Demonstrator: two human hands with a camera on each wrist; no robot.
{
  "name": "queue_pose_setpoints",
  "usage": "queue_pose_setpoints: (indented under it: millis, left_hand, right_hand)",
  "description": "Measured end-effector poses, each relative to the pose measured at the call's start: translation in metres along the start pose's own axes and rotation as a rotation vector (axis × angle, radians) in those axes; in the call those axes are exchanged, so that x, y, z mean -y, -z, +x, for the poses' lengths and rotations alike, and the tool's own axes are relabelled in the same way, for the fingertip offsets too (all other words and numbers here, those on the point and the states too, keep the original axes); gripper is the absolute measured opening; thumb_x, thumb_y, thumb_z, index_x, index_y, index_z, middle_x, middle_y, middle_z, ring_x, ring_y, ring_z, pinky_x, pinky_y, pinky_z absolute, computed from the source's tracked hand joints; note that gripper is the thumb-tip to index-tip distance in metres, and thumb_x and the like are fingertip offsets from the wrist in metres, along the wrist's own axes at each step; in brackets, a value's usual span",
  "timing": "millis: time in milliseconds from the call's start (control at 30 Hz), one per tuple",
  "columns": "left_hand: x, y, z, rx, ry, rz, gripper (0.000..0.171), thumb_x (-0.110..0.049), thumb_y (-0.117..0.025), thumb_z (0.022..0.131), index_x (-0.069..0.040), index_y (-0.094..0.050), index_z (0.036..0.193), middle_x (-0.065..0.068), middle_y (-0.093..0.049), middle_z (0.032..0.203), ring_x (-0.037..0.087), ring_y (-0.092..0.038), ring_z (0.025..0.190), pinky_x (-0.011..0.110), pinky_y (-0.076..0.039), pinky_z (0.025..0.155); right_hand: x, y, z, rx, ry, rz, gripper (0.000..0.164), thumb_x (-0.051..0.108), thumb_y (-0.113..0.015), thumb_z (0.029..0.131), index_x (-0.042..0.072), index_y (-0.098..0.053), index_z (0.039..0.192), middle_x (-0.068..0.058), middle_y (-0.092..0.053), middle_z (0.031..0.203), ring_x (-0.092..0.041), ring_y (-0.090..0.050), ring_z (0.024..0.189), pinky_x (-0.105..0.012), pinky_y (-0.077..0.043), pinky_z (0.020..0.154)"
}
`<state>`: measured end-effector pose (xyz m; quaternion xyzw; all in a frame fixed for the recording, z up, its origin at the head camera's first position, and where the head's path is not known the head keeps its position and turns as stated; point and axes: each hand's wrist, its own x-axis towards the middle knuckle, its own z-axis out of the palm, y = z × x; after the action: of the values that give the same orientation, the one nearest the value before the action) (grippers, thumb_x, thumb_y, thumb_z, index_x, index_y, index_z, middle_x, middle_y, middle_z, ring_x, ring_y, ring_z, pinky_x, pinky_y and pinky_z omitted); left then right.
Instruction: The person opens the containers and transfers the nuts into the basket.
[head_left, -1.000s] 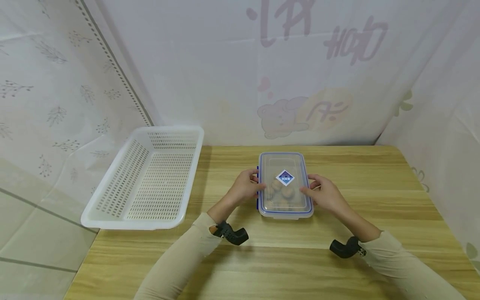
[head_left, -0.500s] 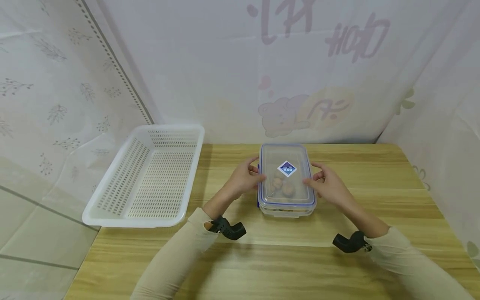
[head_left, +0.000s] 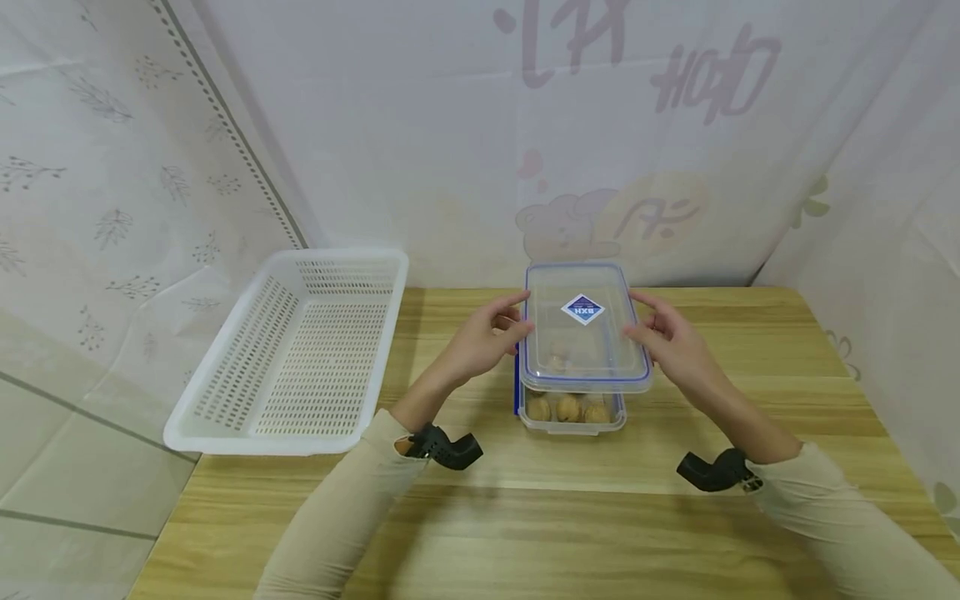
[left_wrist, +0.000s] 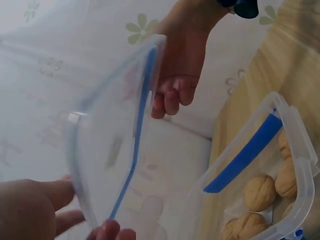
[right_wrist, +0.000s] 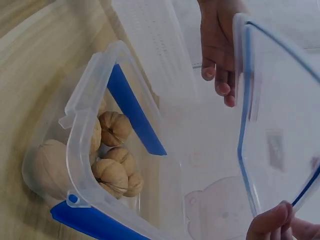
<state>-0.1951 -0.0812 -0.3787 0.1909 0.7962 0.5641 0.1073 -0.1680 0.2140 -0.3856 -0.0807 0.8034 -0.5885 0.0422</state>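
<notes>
A clear plastic lid [head_left: 581,346] with a blue seal and a diamond sticker is raised above its food container [head_left: 572,427]. My left hand [head_left: 483,335] pinches the lid's left edge between thumb and fingers. On the opposite edge, my right hand [head_left: 672,340] grips it the same way. Several walnuts [head_left: 567,408] lie inside the container, partly covered by the lid in the head view. The right wrist view shows the walnuts [right_wrist: 111,175] heaped at one end, with blue clasps [right_wrist: 135,107] along the container's sides. A gap separates lid and container there.
A white perforated plastic basket [head_left: 322,367] stands on the left of the wooden table [head_left: 540,533]. Patterned curtains [head_left: 420,150] hang behind the table and along both sides.
Both hands have lifted the lid off the container and carried it up and slightly away. The walnuts at the container's near end have come into plain view. The basket has stayed put.
</notes>
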Motion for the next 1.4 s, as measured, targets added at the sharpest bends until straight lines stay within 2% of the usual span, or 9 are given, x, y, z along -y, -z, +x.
queue_pose_setpoints:
  millis: [133,233,300,433,567,667,833,1067,1400]
  left_hand:
    - [-0.005,0.002,0.001,-0.013,-0.095,0.023,0.042,-0.008,-0.046,0.109,-0.002,-0.046,0.151,0.018,-0.062,0.109,0.028,-0.065,0.091,0.042,-0.06,0.08]
    - [-0.009,0.002,0.003,-0.058,-0.165,0.045,0.041,0.001,-0.045,0.107,0.001,-0.049,0.148,0.019,-0.059,0.107,0.032,-0.063,0.089,0.045,-0.059,0.08]
    - [-0.01,0.002,0.005,-0.118,-0.215,0.096,0.041,0.005,-0.049,0.105,0.001,-0.053,0.145,0.018,-0.057,0.108,0.031,-0.062,0.087,0.042,-0.059,0.078]
    - [-0.015,0.001,0.008,-0.241,-0.312,0.21,0.036,0.004,-0.055,0.103,0.001,-0.062,0.138,0.016,-0.058,0.102,0.024,-0.061,0.082,0.031,-0.057,0.072]
    - [-0.02,0.001,0.01,-0.285,-0.382,0.3,0.023,-0.002,-0.06,0.102,0.003,-0.071,0.121,0.012,-0.058,0.094,0.02,-0.059,0.079,0.028,-0.055,0.07]
    - [-0.024,0.001,0.01,-0.278,-0.387,0.338,0.017,-0.008,-0.06,0.103,0.002,-0.073,0.109,0.01,-0.058,0.097,0.019,-0.057,0.082,0.027,-0.053,0.072]
    - [-0.03,-0.001,0.012,-0.238,-0.343,0.208,0.028,-0.005,-0.059,0.103,0.006,-0.066,0.127,0.016,-0.059,0.109,0.024,-0.064,0.09,0.024,-0.059,0.073]
    - [-0.04,-0.012,0.017,-0.193,-0.177,0.014,0.046,0.001,-0.062,0.1,0.004,-0.051,0.145,0.018,-0.06,0.103,0.033,-0.067,0.083,0.035,-0.062,0.062]
    - [-0.05,-0.028,0.022,-0.038,0.116,-0.158,0.05,-0.001,-0.058,0.103,0.002,-0.044,0.15,0.018,-0.058,0.111,0.025,-0.067,0.084,0.044,-0.063,0.074]
  right_hand:
    - [0.004,0.003,-0.003,0.001,0.083,0.138,0.058,0.034,-0.036,0.112,-0.004,-0.031,0.156,-0.001,-0.058,0.107,-0.006,-0.059,0.093,-0.018,-0.053,0.077]
    - [0.005,0.005,-0.003,0.015,0.163,0.263,0.051,0.024,-0.032,0.113,-0.009,-0.034,0.152,0.0,-0.06,0.102,-0.007,-0.058,0.084,-0.018,-0.05,0.069]
    - [0.007,0.006,-0.003,0.012,0.212,0.272,0.045,0.013,-0.035,0.112,-0.009,-0.037,0.15,-0.001,-0.06,0.096,-0.01,-0.055,0.072,-0.02,-0.046,0.06]
    - [0.013,0.006,-0.002,-0.022,0.297,0.108,0.042,0.003,-0.038,0.109,-0.006,-0.041,0.15,-0.006,-0.057,0.089,-0.014,-0.049,0.064,-0.024,-0.042,0.054]
    - [0.018,0.007,-0.001,-0.154,0.371,-0.161,0.026,0.011,-0.045,0.11,-0.006,-0.064,0.11,-0.01,-0.053,0.076,-0.015,-0.046,0.06,-0.024,-0.04,0.053]
    - [0.022,0.012,0.001,-0.262,0.419,-0.307,0.032,0.013,-0.05,0.109,-0.005,-0.061,0.085,-0.01,-0.056,0.081,-0.014,-0.044,0.065,-0.022,-0.036,0.056]
    - [0.028,0.021,0.004,-0.254,0.376,-0.335,0.031,0.014,-0.049,0.109,-0.008,-0.07,0.113,-0.017,-0.066,0.108,-0.004,-0.056,0.082,-0.011,-0.048,0.069]
    - [0.028,0.03,0.006,-0.141,0.195,-0.297,0.039,0.013,-0.047,0.109,-0.009,-0.051,0.141,-0.026,-0.067,0.106,-0.004,-0.063,0.075,-0.022,-0.059,0.062]
    - [0.025,0.053,0.004,-0.019,-0.017,-0.384,0.044,0.022,-0.049,0.109,-0.011,-0.052,0.138,-0.024,-0.062,0.108,-0.013,-0.063,0.077,-0.031,-0.061,0.06]
